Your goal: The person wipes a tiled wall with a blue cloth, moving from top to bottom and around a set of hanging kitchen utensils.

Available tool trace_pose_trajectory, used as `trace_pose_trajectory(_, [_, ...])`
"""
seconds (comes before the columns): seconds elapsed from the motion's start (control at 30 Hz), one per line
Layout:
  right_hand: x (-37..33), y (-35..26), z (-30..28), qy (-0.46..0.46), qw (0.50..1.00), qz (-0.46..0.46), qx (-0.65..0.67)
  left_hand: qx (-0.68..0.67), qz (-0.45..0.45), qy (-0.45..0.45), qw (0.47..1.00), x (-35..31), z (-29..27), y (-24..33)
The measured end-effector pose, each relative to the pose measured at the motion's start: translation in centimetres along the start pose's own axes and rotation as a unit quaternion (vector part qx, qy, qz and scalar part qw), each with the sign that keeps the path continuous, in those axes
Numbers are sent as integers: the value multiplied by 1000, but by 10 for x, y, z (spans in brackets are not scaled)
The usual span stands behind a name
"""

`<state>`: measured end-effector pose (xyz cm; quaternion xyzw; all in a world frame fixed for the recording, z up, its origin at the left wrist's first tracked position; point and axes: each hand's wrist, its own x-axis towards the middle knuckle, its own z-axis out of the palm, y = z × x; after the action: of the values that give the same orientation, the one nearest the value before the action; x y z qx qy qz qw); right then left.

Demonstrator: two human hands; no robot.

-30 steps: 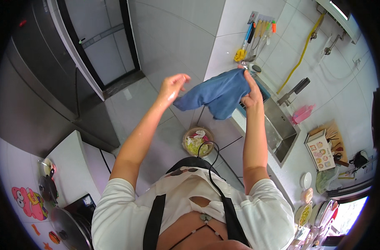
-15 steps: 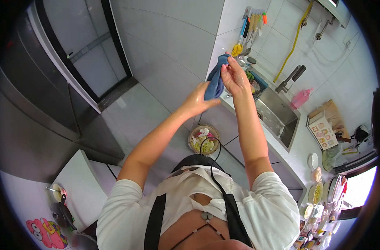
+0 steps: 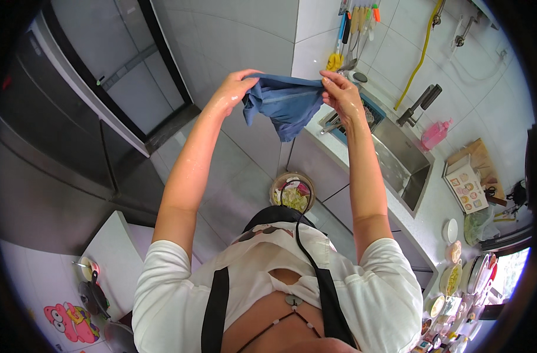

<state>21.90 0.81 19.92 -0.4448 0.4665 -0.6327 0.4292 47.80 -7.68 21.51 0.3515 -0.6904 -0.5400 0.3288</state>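
While both arms reach up, left hand [image 3: 233, 91] & right hand [image 3: 339, 91] each pinch a top corner of the blue cloth [image 3: 286, 106], stretched btwn them, hanging above floor just beside the steel sink [image 3: 398, 159] counter.

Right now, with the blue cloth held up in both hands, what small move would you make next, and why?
Probably draw the hands a little further apart to pull the top edge taut. The left hand and right hand each pinch an upper corner of the blue cloth, yet it hangs bunched and folded between them, above the floor beside the sink.
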Motion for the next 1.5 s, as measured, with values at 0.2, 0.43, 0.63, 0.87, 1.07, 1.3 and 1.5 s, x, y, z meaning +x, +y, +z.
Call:
trace_pose_trajectory(0.2, [10, 11, -6, -6, 836, -200, -511, -141, -102, 45, 984, 29, 0, 3])
trace_pose_trajectory(0.43, [48, 20, -37, 32, 849, -325, -416, 6, -131, 55, 990, 46, 8, 20])
trace_pose_trajectory(0.63, [60, 24, -53, -269, 955, 62, 107, -106, -24, -50, 993, 51, 41, 48])
trace_pose_trajectory(0.87, [52, 48, -19, -71, 917, -346, -185, -150, 119, -81, 978, 74, 67, 73])
trace_pose_trajectory(1.07, [92, 47, -1, 79, 866, -415, -266, 130, 299, -183, 928, 89, 81, 86])
trace_pose_trajectory(1.3, [160, 31, 13, 76, 851, -469, -223, 236, 459, 317, 795, 127, 33, 127])
trace_pose_trajectory(1.5, [217, 5, 37, 88, 774, -550, -300, 270, 492, 332, 758, 177, 17, 130])
